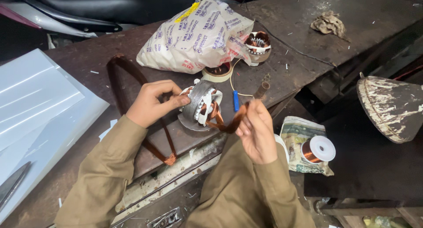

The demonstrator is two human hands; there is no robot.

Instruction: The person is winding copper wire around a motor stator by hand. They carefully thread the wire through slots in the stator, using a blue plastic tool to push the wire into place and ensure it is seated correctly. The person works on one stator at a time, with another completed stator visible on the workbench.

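A round metal motor stator [200, 105] with white insulation slots stands on edge at the front of the workbench [132, 47]. My left hand [152, 102] grips its left side, thumb on the rim. My right hand [255, 131] pinches a bundle of copper winding wire [229, 122] that runs from the stator's slots toward me. A long loop of copper coil [132, 104] lies on the bench under my left forearm.
A printed plastic bag [194, 36] lies behind the stator, with a second wound stator [257, 45], a tape roll [218, 72] and a blue-handled tool [236, 101] beside it. A spool of copper wire [315, 149] sits lower right. White sheets [39, 100] cover the left. A rag [328, 23] lies far right.
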